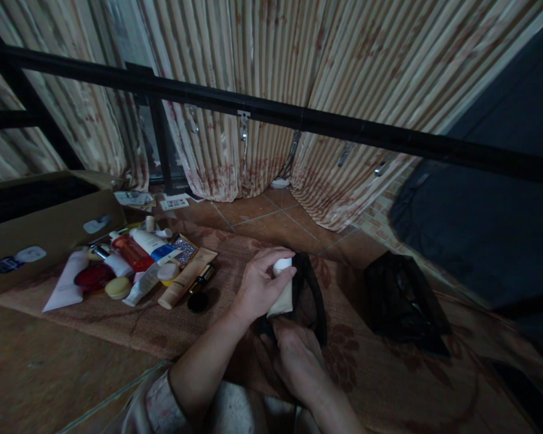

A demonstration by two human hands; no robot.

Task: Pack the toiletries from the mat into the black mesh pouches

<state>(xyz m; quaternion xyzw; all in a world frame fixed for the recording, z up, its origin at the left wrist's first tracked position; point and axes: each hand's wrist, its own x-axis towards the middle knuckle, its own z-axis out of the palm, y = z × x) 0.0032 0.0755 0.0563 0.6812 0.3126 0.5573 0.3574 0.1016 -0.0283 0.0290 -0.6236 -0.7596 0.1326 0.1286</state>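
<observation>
Holding a white-capped tube (281, 301) in the left hand (259, 283), wrapped snugly round it; bending the right hand (297, 354), curled, at a black mesh bag (308, 295); can't tell its grip.

The person's left hand (259, 284) and right hand (297, 357) are both bare. A loose, pale greyish sleeve (160, 399) covers the upper part of the left forearm, its soft fabric marked with faint reddish and darker grey blotches. The right forearm (328, 404) is bare as far as it shows. Lower down, pale grey clothing (235, 411) with a mottled surface appears, dim and partly hidden.
</observation>
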